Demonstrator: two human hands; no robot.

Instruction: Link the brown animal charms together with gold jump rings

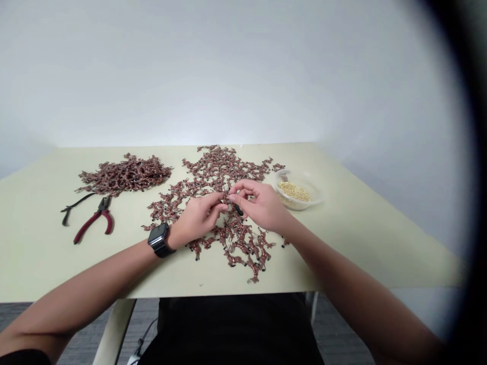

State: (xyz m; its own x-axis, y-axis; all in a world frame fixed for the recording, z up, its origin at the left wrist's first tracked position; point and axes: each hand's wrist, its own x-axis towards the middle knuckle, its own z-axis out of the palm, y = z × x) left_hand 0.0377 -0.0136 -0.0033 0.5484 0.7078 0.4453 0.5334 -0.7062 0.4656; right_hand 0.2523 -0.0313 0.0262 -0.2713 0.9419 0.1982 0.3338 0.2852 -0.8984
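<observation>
My left hand [201, 215], with a black watch [160, 239] on its wrist, is closed in a pinch above the middle of the table. Its fingertips meet those of my right hand [262, 204], which is pinched too. Whatever lies between them is too small and too covered to make out. A short dark piece [239, 209] shows under my right fingers; I cannot tell whether it is held. Around and beneath both hands spread many small brown animal figures [243, 241], deer-like, with dark feet.
A denser heap of the same figures [125, 175] lies at the left. In front of it are red-handled pliers [93, 220] and a black-handled tool [74, 207]. On the right, a clear plastic bowl [321, 196] holds tiny gold-coloured pieces [293, 191]. A wall stands behind the table.
</observation>
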